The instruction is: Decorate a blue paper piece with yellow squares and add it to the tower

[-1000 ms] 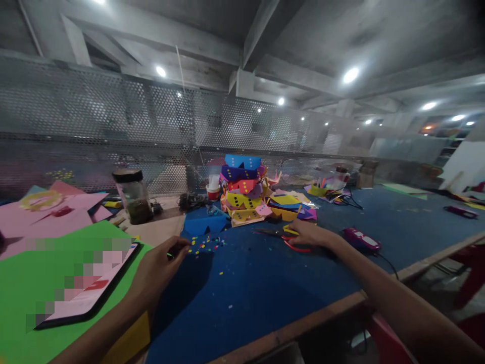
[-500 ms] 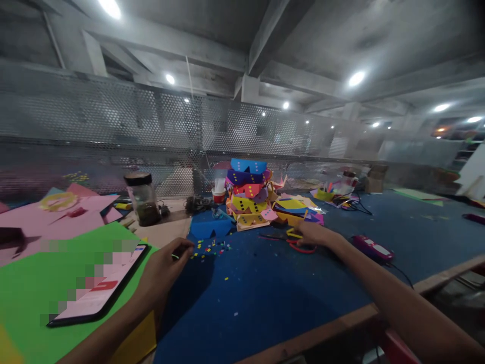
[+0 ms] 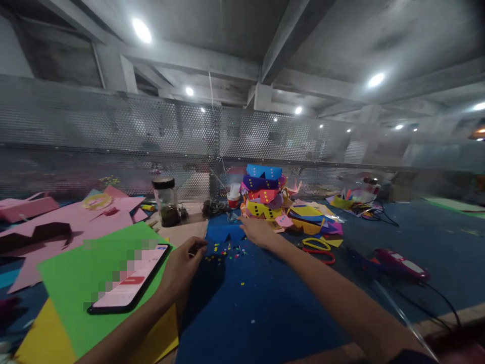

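My left hand (image 3: 189, 260) is curled, its thumb and fingertips drawn together by small coloured paper bits (image 3: 227, 250); what the pinch holds, if anything, I cannot make out. My right hand (image 3: 259, 233) stretches leftward, palm down, over the far edge of those bits. Its fingers point toward a blue paper strip with a notch (image 3: 223, 233) and a small clear item (image 3: 232, 217) behind it. Nothing shows in that hand. Scissors with red and yellow handles (image 3: 322, 260) lie right of the right forearm. A stack of folded paper pieces with coloured squares (image 3: 264, 197) rises behind my right hand.
To the left, a phone (image 3: 131, 283) lies on green paper (image 3: 76, 268), near pink sheets (image 3: 125, 202). A dark-lidded jar (image 3: 165, 202) and a red-white cup (image 3: 233, 198) stand at the back. A purple corded device (image 3: 401, 265) sits at right. Perforated metal panels (image 3: 170, 126) stand behind.
My right hand has left the scissors and moved left toward the blue strip. My left hand keeps its place by the paper bits. The view has turned slightly left.
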Demonstrator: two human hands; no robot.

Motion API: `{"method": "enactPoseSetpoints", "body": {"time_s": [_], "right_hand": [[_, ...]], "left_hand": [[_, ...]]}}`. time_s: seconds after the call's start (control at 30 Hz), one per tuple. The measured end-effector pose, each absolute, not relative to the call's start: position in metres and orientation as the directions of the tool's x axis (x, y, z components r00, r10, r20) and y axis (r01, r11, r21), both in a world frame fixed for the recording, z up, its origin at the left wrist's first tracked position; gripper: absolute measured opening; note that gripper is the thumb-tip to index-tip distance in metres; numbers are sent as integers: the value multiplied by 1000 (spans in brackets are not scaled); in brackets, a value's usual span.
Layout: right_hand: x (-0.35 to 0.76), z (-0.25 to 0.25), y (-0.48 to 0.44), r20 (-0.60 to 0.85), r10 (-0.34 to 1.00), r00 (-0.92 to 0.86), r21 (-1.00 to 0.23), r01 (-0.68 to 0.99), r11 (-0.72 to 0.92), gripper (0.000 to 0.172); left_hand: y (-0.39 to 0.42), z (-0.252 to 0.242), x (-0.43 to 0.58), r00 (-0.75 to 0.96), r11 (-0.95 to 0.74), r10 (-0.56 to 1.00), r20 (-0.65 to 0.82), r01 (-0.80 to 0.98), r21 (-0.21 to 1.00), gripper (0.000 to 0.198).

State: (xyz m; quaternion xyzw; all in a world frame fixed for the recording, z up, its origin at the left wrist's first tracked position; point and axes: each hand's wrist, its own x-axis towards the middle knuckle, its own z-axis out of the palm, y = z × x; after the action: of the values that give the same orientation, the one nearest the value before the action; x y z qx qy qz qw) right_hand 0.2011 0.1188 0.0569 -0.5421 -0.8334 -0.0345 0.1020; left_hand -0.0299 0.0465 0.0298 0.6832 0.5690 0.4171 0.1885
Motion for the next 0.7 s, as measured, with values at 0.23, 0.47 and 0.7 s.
{"method": "enactPoseSetpoints", "body": {"time_s": [0.23, 0.47, 0.7], "right_hand": [[186, 49, 141, 238, 906, -350, -50, 927, 372, 28], [198, 82, 118, 304, 870, -389, -123, 889, 441, 27], [215, 96, 74, 295, 852, -432, -145, 861, 487, 20]], "left_hand": [[48, 29, -30, -18, -300, 927, 375, 564, 769, 20], [57, 27, -36, -123, -350, 890, 439, 434, 830, 47], [44, 39, -25, 161, -384, 917, 366, 102, 917, 58]]}}
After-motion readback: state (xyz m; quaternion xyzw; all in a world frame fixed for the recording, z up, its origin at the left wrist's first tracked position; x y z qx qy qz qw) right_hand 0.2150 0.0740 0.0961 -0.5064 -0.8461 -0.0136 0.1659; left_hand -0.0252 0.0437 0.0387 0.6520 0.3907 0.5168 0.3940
